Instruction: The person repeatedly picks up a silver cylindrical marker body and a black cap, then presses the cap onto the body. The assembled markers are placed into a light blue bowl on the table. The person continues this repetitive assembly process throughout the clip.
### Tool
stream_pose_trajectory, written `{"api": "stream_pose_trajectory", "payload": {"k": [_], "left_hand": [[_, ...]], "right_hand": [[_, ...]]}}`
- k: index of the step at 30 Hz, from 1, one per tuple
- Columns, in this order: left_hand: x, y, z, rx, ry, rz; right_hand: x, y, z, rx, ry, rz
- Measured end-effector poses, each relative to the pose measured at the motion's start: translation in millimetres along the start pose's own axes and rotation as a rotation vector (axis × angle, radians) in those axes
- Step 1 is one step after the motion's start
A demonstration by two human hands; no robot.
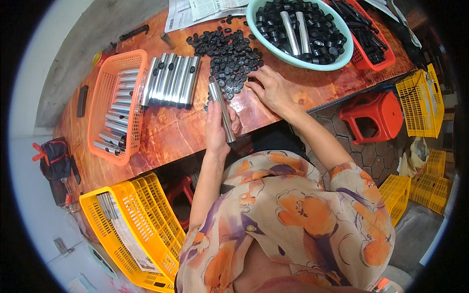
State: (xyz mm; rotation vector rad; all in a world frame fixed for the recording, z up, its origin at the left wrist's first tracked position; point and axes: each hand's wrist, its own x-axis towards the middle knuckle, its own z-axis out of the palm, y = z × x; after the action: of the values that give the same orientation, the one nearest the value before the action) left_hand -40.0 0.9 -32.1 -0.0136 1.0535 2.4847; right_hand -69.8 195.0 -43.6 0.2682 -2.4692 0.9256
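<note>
My left hand [216,124] is wrapped round a shiny silver metal tube [219,100], held upright and slightly tilted above the table's front edge. A small black oval piece shows at its upper end. At the near right side of a loose heap of small black plastic pieces [234,66], my right hand [273,90] has its fingers bent, with a small black plastic piece [251,79] at the thumb and fingertips. Left of the heap lies a row of silver tubes [172,80] with black ends and black oval pieces on some of them.
An orange basket [134,146] of tubes stands on the left. At the back right are a pale blue basin [312,63] with black caps and two tubes, and a red basket [388,62]. Yellow crates [141,205] and a red stool [373,115] stand beside the table.
</note>
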Motion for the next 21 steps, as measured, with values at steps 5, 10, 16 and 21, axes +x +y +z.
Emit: {"api": "stream_pose_trajectory", "payload": {"k": [5, 10, 16, 21], "left_hand": [[-2, -1, -1, 0.055, 0.044, 0.001], [2, -2, 3, 0.012, 0.078, -0.027], [1, -3, 16, 0.108, 0.136, 0.069], [4, -8, 8, 0.122, 0.084, 0.077]], "right_hand": [[-11, -5, -6, 0.047, 0.024, 0.033], [-20, -25, -4, 0.66, -0.03, 0.416], [-15, -54, 4, 1.247, -0.17, 0.615], [-16, -64, 15, 1.293, -0.204, 0.66]]}}
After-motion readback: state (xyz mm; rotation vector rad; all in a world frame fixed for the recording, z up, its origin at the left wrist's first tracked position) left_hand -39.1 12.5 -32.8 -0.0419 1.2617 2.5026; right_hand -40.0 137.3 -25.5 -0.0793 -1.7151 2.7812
